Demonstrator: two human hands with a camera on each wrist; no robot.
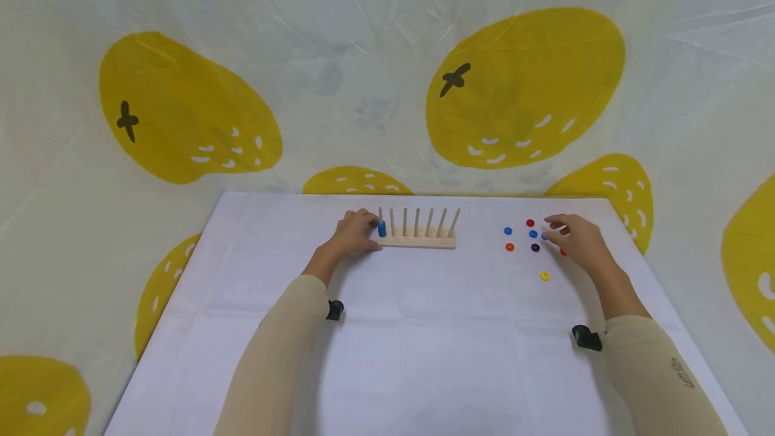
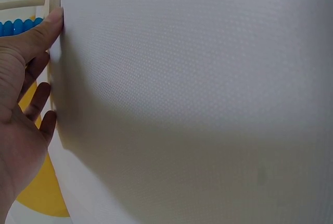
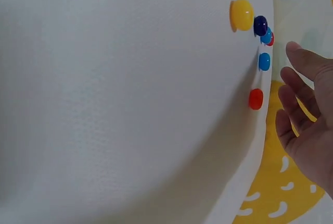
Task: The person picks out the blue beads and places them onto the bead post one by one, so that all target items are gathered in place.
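A wooden peg rack (image 1: pixel 418 242) with a row of upright pegs stands toward the back of the table. Blue beads (image 1: pixel 381 229) are stacked on its leftmost peg; the left wrist view shows several of these blue beads (image 2: pixel 20 27). My left hand (image 1: pixel 352 233) grips the left end of the base, thumb at the front edge. Over the loose beads at the right hovers my right hand (image 1: pixel 578 241), thumb and fingers apart with nothing between them. Nearest its thumb lies a blue bead (image 3: pixel 264 61), with an orange-red bead (image 3: pixel 255 99) close by, partly hidden in the head view.
Other loose beads lie left of the right hand: a red bead (image 1: pixel 530 223), a dark purple bead (image 1: pixel 535 247), an orange bead (image 1: pixel 510 247) and blue ones. A yellow bead (image 1: pixel 545 276) lies nearer the front. A patterned cloth (image 1: pixel 363 86) hangs behind the white table (image 1: pixel 424 355).
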